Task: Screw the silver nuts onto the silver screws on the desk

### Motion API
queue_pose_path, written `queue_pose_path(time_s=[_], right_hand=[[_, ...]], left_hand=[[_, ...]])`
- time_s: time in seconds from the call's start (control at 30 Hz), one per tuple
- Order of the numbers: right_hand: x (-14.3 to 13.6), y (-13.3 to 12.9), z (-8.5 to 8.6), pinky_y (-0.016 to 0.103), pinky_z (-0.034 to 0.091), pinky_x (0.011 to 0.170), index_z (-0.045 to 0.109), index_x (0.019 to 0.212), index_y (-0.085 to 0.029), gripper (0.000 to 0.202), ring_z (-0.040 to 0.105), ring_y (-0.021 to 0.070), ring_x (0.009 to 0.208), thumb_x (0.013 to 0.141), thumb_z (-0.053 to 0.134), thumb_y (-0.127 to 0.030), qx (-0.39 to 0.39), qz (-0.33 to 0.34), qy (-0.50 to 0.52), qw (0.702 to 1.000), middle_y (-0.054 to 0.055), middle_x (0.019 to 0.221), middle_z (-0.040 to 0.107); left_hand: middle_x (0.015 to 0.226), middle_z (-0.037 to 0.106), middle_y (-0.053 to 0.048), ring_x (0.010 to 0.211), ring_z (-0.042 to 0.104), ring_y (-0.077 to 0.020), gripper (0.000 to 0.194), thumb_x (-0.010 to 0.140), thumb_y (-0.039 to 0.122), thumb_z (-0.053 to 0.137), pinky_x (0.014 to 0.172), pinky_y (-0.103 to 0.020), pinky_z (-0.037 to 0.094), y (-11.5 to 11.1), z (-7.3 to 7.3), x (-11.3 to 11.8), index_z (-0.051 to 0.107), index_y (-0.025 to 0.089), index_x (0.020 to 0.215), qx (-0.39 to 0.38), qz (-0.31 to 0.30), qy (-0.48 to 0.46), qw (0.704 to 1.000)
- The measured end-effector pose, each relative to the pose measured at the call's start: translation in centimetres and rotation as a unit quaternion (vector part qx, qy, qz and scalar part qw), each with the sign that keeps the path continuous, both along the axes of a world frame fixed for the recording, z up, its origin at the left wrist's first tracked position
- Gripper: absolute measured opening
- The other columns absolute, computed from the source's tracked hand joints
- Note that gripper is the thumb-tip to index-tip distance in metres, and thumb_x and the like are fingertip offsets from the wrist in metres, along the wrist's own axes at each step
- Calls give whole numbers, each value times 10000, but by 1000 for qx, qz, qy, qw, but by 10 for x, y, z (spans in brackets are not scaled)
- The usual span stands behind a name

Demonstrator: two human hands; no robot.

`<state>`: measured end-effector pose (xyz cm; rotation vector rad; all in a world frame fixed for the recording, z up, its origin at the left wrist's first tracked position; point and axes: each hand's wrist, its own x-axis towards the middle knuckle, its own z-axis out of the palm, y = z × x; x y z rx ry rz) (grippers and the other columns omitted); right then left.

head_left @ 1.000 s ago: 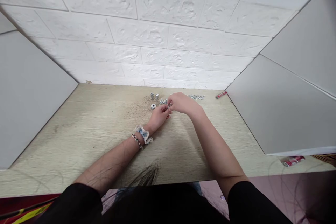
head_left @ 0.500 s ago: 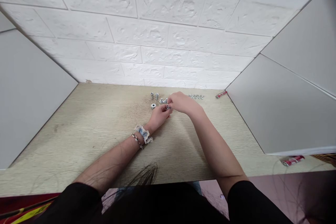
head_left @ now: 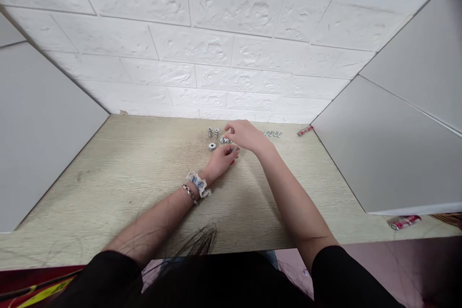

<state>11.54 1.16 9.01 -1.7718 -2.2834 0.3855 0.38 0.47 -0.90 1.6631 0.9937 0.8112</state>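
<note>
Between thumb and fingertips, my left hand (head_left: 221, 161) pinches a small metal screw (head_left: 234, 149). Just beyond it, my right hand (head_left: 246, 135) hovers with thumb and index finger apart, holding nothing that I can see. Its fingertips are nearest to a pair of short silver bolts with wide round heads (head_left: 223, 139), partly covered by the hand. Left of these lies a round metal piece with a dark centre hole (head_left: 211, 146). Behind it stand two threaded metal fittings (head_left: 213, 132).
Several thin screws (head_left: 272, 134) lie in a row right of my right hand, partly hidden by it. One red battery (head_left: 305, 131) rests by the right panel, another red battery (head_left: 404, 222) near the front edge. A white brick-pattern wall (head_left: 212, 77) closes off the back of the wooden table (head_left: 144, 163).
My right hand has come away from the left fingertips, moving slightly up and left, and its fingers have parted. My left hand keeps its pinch on the screw in nearly the same place.
</note>
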Motion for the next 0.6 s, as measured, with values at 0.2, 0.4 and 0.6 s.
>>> queue_pose_path(time_s=[0.2, 0.4, 0.6], right_hand=[[-18, 34, -26, 305, 378, 862, 556, 1150, -147, 339, 503, 204, 1047, 837, 493, -263, 66, 19, -34, 997, 111, 1135, 550], [-26, 50, -34, 333, 390, 833, 614, 1052, -182, 268, 527, 222, 1030, 834, 497, -286, 35, 9, -89, 995, 108, 1115, 575], [-27, 53, -41, 311, 386, 789, 648, 958, -177, 219, 561, 218, 991, 836, 472, -217, 17, 14, -110, 994, 110, 1048, 641]], left_hand=[[560, 537, 18, 540, 511, -119, 207, 749, 341, 504, 553, -244, 392, -4, 8, -1, 571, 156, 683, 12, -9, 41, 999], [559, 543, 17, 553, 520, -126, 192, 770, 310, 479, 571, -250, 389, -6, 11, -1, 575, 157, 704, 16, -12, 48, 999], [578, 558, 5, 574, 529, -136, 196, 777, 318, 470, 560, -252, 383, -3, 4, -1, 550, 159, 695, 9, -3, 60, 998]])
